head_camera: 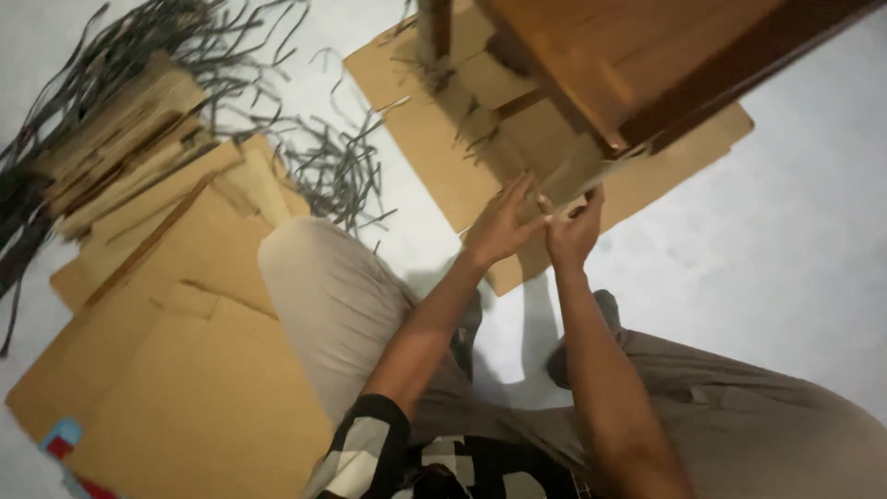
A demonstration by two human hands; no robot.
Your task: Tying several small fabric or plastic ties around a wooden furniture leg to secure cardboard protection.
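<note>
Both my hands reach forward to a piece of brown cardboard (573, 171) that sticks out from under a wooden table (637, 65). My left hand (504, 226) lies flat against its lower left side with fingers stretched. My right hand (573, 231) grips the cardboard's lower edge, thumb and fingers pinched on it. Beneath lies a large flat cardboard sheet (416, 111) on the pale floor.
A stack of flattened cardboard (185, 314) covers the floor at left, with folded pieces (120, 139) on top. Several dark plastic straps (342, 166) are scattered between the piles. My bent knees in beige trousers (323, 296) fill the foreground.
</note>
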